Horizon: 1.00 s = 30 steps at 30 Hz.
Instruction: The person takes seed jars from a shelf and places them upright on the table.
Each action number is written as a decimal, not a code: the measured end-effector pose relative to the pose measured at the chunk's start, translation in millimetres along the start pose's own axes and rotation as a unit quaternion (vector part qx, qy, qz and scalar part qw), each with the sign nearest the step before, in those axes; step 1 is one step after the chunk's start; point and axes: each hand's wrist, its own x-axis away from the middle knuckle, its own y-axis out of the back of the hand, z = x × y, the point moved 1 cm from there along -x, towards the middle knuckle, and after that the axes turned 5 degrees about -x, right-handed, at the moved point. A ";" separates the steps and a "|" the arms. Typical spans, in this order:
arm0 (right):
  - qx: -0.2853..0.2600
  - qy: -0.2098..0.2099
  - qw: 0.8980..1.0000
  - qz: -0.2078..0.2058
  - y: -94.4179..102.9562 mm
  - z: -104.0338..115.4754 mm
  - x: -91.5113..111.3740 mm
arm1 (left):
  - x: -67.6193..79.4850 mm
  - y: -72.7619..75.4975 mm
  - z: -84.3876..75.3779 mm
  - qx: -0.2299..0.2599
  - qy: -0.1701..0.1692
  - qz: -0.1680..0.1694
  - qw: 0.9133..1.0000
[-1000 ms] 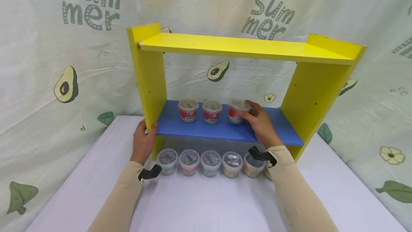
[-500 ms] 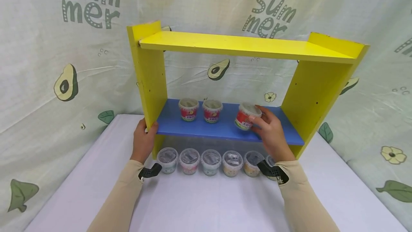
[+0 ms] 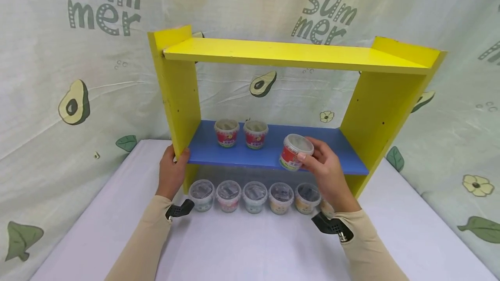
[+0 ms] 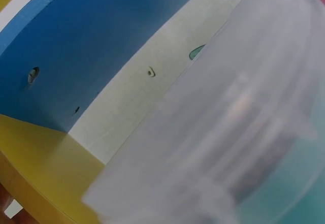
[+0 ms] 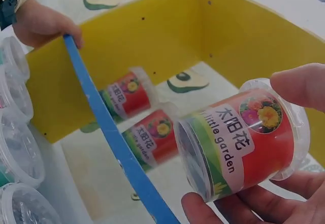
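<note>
My right hand [image 3: 330, 172] holds a clear plastic tub [image 3: 291, 157] with a red, flower-pictured label by its side, thumb in front. It hangs tilted before the blue shelf board [image 3: 218, 156]; the right wrist view shows "little garden" on its label [image 5: 244, 137]. Two matching tubs, a left one [image 3: 226, 135] and a right one [image 3: 255, 137], stand on that board. With the thumb in front, my left hand [image 3: 172, 174] grips the shelf unit's yellow left side panel [image 3: 180, 99]; its other fingers are partly hidden behind. A blurred translucent tub [image 4: 228, 127] fills much of the left wrist view.
Below the blue board, a row of lidded clear tubs [image 3: 254, 198] with paler labels stands on the white table [image 3: 250, 246]; the rightmost is partly hidden by my right wrist. A yellow top board [image 3: 273, 53] spans above. Printed cloth [image 3: 117, 64] hangs behind.
My right hand has lifted the third red-labelled tub off the blue board and brought it forward past its front edge, tilting it. My left hand stays on the side panel.
</note>
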 end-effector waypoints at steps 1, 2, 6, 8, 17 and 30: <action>-0.001 0.000 1.000 0.003 -0.3 1.0 0.8 | 0.0 0.1 0.1 0.000 0.001 -0.002 1.000; 0.002 -0.003 1.000 0.008 -0.8 2.1 1.8 | -0.2 0.3 0.2 0.001 0.000 -0.003 1.000; 0.018 -0.016 1.000 0.019 -3.1 3.4 7.5 | -1.7 -0.6 0.6 0.003 -0.003 0.000 1.000; 0.034 -0.022 0.999 0.025 -5.1 2.8 11.2 | -2.0 -1.1 0.3 0.006 -0.003 0.000 1.000; 0.044 -0.033 0.997 0.047 -17.7 -7.0 25.7 | -3.4 -0.8 -1.2 0.010 -0.012 -0.003 1.000; 0.054 -0.077 0.988 0.127 -41.5 -36.0 50.2 | 0.0 1.4 -0.4 0.012 -0.011 -0.003 1.000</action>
